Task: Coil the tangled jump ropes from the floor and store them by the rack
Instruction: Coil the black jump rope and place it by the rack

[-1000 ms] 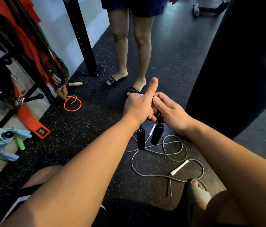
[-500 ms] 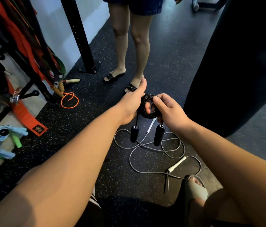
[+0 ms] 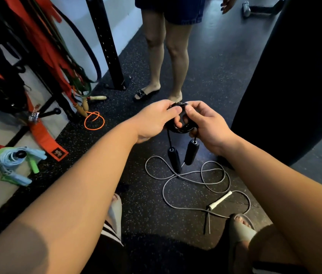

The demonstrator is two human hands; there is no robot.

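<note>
A black jump rope [image 3: 182, 127] is wound into a small tight coil held in the air between both hands. My left hand [image 3: 154, 120] pinches its left side, my right hand [image 3: 205, 123] grips its right side. Its two black handles [image 3: 182, 157] dangle below on short cords. A grey jump rope [image 3: 193, 182] with white handles lies tangled on the dark floor under them. An orange rope [image 3: 94, 120] with wooden handles lies by the rack [image 3: 104, 42]. A coiled blue and green rope [image 3: 15, 161] rests at the left.
A person in sandals [image 3: 168, 56] stands just beyond my hands. A large black punching bag [image 3: 294, 80] fills the right side. Red and green bands [image 3: 43, 46] hang on the rack at left. My feet [image 3: 241, 230] are at the bottom edge, near the grey rope.
The black coil has come into full view between my hands and both hands have shifted their grip on it. The view has tilted slightly, showing more of the rack.
</note>
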